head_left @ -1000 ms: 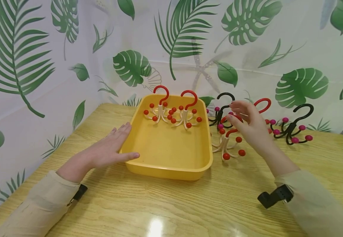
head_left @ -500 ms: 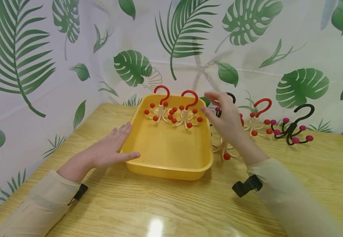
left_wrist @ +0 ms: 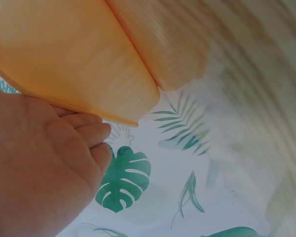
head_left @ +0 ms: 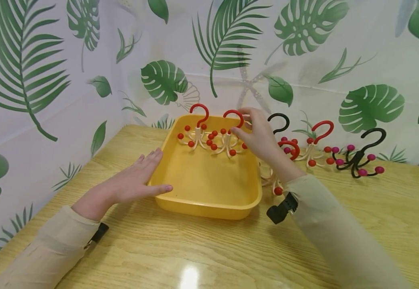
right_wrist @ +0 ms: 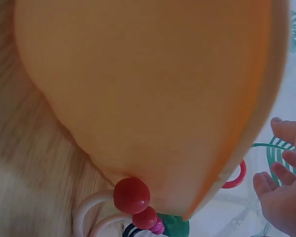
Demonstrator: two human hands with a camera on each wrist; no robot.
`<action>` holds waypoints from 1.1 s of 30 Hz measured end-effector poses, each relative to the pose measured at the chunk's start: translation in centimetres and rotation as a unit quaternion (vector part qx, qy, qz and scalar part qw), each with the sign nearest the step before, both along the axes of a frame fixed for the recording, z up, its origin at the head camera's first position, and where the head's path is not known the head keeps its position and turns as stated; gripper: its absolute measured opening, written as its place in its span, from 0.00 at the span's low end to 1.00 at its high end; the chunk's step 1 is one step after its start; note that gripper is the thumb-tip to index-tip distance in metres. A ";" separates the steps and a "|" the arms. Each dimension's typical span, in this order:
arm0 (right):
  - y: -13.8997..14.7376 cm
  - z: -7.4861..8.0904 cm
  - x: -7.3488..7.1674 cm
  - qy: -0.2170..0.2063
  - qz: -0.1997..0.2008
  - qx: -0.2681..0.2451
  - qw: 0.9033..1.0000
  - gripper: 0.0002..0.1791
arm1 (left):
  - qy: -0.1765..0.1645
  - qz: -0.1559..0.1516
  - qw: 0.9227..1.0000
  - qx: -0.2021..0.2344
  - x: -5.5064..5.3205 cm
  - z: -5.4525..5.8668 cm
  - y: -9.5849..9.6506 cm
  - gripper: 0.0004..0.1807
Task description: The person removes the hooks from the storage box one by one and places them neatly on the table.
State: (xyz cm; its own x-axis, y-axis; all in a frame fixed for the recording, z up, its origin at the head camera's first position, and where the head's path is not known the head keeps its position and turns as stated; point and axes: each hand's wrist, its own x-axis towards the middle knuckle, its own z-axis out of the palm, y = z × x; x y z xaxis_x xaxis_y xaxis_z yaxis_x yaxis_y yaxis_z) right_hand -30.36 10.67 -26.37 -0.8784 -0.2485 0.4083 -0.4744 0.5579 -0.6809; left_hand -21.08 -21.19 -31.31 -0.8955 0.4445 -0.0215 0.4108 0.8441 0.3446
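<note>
Two pale hook hangers with red hooks and red ball tips, a left one (head_left: 197,138) and a right one (head_left: 228,140), stand in the far part of a yellow tray (head_left: 205,206). My right hand (head_left: 261,136) reaches over the tray's right rim, its thumb and fingers parted around the right hanger's red hook. In the right wrist view those fingers (right_wrist: 278,180) are spread, with the red hook (right_wrist: 241,174) just short of their tips. My left hand (head_left: 131,180) lies along the tray's left rim, fingers straight and thumb over the near left corner; the left wrist view shows its fingers (left_wrist: 91,131) against the tray wall.
Right of the tray on the wooden table (head_left: 209,249) stand more hook hangers: a black one (head_left: 278,120) behind the right hand, a red-hooked one (head_left: 290,149) partly hidden by the wrist, another red-hooked one (head_left: 315,142), and a black one with pink tips (head_left: 357,158). A leaf-print backdrop rises behind.
My right hand has moved left from above the hangers beside the tray to the right hanger's hook inside it. The left hand and the tray have stayed in place.
</note>
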 end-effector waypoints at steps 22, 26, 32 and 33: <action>-1.0 -1.1 -2.7 -0.087 -0.059 0.071 0.992 0.31 | 0.003 -0.001 1.000 0.001 -0.1 0.0 -0.1 0.58; -0.9 -1.4 -3.1 -0.091 -0.059 0.069 0.992 0.30 | 0.004 -0.003 1.000 0.002 -0.1 -0.1 -0.1 0.58; -0.8 -1.7 -3.5 -0.097 -0.053 0.065 0.992 0.30 | -0.002 0.001 1.000 0.000 -0.1 0.0 0.0 0.58; -0.8 -1.8 -3.5 -0.099 -0.050 0.063 0.992 0.30 | -0.002 0.002 1.000 0.000 -0.1 0.0 0.0 0.58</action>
